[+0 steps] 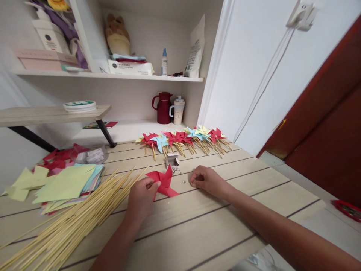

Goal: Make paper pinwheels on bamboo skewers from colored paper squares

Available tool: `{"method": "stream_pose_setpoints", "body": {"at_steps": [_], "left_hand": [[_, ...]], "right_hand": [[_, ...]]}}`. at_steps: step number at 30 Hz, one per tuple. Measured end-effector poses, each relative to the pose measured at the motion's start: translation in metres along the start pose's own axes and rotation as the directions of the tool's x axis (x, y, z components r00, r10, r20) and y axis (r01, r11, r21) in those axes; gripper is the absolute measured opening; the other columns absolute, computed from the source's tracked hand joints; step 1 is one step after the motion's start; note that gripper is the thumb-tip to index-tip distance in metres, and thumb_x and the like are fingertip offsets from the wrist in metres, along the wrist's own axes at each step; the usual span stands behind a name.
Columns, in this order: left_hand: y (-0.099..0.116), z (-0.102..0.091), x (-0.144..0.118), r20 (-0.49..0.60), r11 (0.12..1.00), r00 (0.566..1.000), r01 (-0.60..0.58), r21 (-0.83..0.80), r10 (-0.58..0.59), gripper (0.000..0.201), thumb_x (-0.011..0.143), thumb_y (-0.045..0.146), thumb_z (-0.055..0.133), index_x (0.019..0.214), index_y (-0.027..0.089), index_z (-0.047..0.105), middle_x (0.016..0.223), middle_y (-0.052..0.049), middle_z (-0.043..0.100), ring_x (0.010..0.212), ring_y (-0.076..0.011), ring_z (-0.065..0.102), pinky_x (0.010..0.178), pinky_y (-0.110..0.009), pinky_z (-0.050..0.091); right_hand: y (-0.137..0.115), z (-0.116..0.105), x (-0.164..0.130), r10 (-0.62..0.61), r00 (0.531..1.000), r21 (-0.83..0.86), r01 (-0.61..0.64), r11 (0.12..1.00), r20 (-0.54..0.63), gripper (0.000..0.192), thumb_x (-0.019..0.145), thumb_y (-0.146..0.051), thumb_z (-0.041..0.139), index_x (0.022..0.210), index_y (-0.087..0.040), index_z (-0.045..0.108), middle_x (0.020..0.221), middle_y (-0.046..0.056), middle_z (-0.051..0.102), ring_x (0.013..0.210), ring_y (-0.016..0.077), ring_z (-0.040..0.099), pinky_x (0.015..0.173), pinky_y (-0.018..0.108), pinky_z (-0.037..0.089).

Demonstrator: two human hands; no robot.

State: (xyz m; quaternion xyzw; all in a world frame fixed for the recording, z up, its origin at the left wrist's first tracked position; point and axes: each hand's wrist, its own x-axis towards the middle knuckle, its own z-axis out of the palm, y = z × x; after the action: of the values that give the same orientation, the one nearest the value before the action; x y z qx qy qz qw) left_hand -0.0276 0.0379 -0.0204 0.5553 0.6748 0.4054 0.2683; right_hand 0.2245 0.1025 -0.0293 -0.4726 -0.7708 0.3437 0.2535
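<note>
My left hand pinches the edge of a folded red paper pinwheel that lies on the wooden table. My right hand rests on the table to the right of it, fingers curled together near a small silver pin; whether it holds anything I cannot tell. A small open box of pins stands just beyond the pinwheel. A pile of thin bamboo sticks spreads out left of my left hand.
Finished pinwheels on sticks lie in a row at the table's far edge. Stacked coloured paper sheets and red pieces sit at the left. A red jug and mug stand under the shelves. A red door is at right.
</note>
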Motion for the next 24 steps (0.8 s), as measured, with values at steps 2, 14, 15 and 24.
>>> {"method": "stream_pose_setpoints", "body": {"at_steps": [2, 14, 15, 24], "left_hand": [[0.0, 0.0, 0.0, -0.006, 1.0, 1.0, 0.002, -0.009, -0.002, 0.033, 0.068, 0.048, 0.054, 0.051, 0.022, 0.042, 0.051, 0.005, 0.034, 0.054, -0.0132, 0.034, 0.054, -0.028, 0.023], [-0.002, 0.002, 0.0, -0.072, 0.969, 0.994, 0.06, -0.24, -0.079, 0.03, 0.066, 0.041, 0.061, 0.049, 0.02, 0.047, 0.05, 0.005, 0.036, 0.051, -0.0118, 0.035, 0.051, -0.026, 0.026], [-0.002, 0.001, 0.001, -0.086, 0.959, 0.991, 0.071, -0.275, -0.098, 0.029, 0.066, 0.042, 0.061, 0.051, 0.019, 0.051, 0.05, 0.005, 0.039, 0.051, -0.0121, 0.037, 0.052, -0.026, 0.028], [0.009, -0.016, 0.0, -0.296, 0.87, 0.936, 0.019, -0.492, -0.188, 0.026, 0.07, 0.041, 0.069, 0.063, 0.015, 0.066, 0.058, 0.0, 0.06, 0.057, -0.0138, 0.05, 0.055, -0.024, 0.039]], "right_hand": [[-0.001, 0.0, -0.001, 0.015, 1.0, 0.034, -0.015, 0.999, 0.002, 0.006, 0.073, -0.017, 0.064, 0.071, -0.02, 0.069, 0.082, 0.002, 0.068, 0.073, 0.0161, 0.061, 0.066, 0.026, 0.046], [-0.041, 0.005, 0.001, 0.059, 0.984, 0.2, -0.025, 0.979, -0.168, 0.018, 0.075, -0.037, 0.068, 0.072, -0.02, 0.068, 0.075, 0.003, 0.068, 0.071, 0.0194, 0.058, 0.066, 0.03, 0.044], [-0.05, 0.009, 0.003, 0.048, 0.989, 0.268, -0.009, 0.963, -0.138, 0.019, 0.075, -0.039, 0.07, 0.073, -0.02, 0.068, 0.075, 0.003, 0.067, 0.072, 0.0195, 0.059, 0.066, 0.03, 0.044], [-0.095, 0.05, 0.029, -0.088, 0.982, 0.457, 0.157, 0.876, -0.168, 0.022, 0.073, -0.043, 0.078, 0.068, -0.023, 0.072, 0.128, 0.009, 0.055, 0.132, 0.0293, 0.043, 0.108, 0.042, 0.034]]}}
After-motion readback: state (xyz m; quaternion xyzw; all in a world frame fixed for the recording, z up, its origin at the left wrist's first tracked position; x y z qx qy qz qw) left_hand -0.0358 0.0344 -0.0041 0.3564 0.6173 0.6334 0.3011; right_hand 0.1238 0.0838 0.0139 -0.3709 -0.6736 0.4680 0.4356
